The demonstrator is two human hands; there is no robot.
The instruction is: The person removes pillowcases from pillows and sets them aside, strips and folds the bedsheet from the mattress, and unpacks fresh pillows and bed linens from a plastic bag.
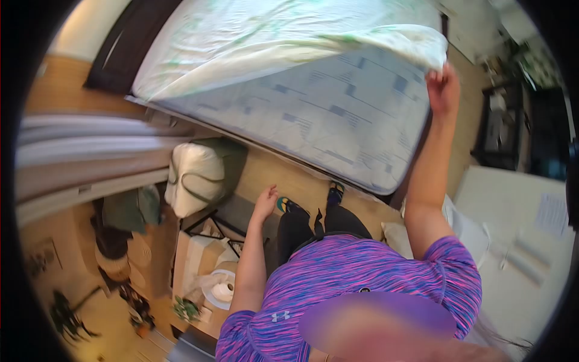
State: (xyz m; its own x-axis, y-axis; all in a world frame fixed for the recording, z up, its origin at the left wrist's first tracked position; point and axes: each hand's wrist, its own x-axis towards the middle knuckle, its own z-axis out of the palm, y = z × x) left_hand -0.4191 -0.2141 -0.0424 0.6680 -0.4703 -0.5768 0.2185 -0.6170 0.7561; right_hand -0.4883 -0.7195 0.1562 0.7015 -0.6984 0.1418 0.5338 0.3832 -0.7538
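Observation:
My right hand [443,87] is stretched out at the upper right, fingers closed on the corner of a white bed sheet [271,30] with pale green patches. That edge of the sheet is lifted and runs slantwise across the bed. Below it lies the bare mattress [325,114], light blue-grey with darker blue rectangles. My left hand [266,202] hangs low beside my legs, away from the bed, with its fingers slightly bent and apart and nothing in it.
A stuffed white-and-green bag [196,179] stands left of my feet. Nearby is a small table [199,259] with a white roll [222,291] on a plate. A white surface [518,241] with papers is at right, a dark shelf unit [499,130] beyond it.

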